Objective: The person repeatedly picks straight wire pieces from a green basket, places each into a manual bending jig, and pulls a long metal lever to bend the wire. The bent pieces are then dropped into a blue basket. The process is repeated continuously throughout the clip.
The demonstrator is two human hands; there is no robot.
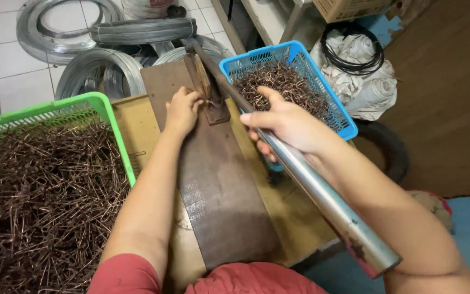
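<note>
between green basket (104,106) and blue basket (322,81), wire coils (93,71) behind.

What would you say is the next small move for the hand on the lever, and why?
Probably pull the lever down. The right hand already grips its metal tube, which slants up from the jig, while the left hand presses at the jig on the board, seemingly steadying a wire piece there. Whether a piece is seated cannot be seen.

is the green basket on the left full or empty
Full. The green basket is heaped nearly to its rim with brown bent wire pieces; none of its floor shows.
</note>
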